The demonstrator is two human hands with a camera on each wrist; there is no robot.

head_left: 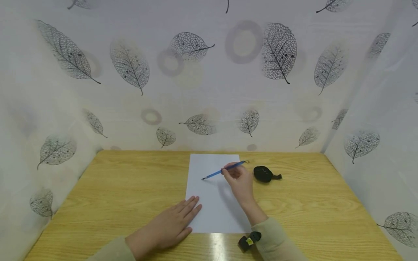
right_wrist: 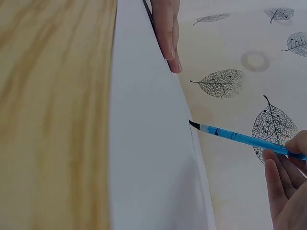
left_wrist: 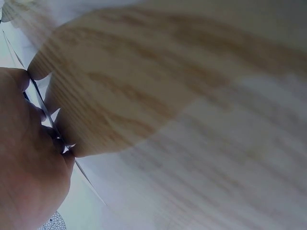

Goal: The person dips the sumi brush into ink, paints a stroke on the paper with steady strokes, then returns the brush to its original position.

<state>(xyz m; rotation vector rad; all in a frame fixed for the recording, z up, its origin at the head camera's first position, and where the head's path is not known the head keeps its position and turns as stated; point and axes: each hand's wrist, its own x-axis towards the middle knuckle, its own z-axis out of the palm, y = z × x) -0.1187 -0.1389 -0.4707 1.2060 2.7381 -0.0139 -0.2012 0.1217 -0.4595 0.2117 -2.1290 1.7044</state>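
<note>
A white sheet of paper (head_left: 209, 210) lies on the wooden table, bare of marks as far as I can see. My right hand (head_left: 241, 181) pinches a blue brush (head_left: 215, 174) between thumb and fingers over the sheet's upper half. The brush slants, its dark tip down to the left and a small loop at its top end. In the right wrist view the brush (right_wrist: 240, 137) has a black, slightly bent tip close to the paper; I cannot tell whether it touches. My left hand (head_left: 169, 224) rests with straight fingers on the sheet's lower left edge.
A small glossy black dish (head_left: 262, 174) with a short handle stands right of the paper. A black device (head_left: 249, 241) sits at the right cuff. Leaf-patterned cloth (head_left: 222, 90) rises behind the table (head_left: 130, 181) and along both sides.
</note>
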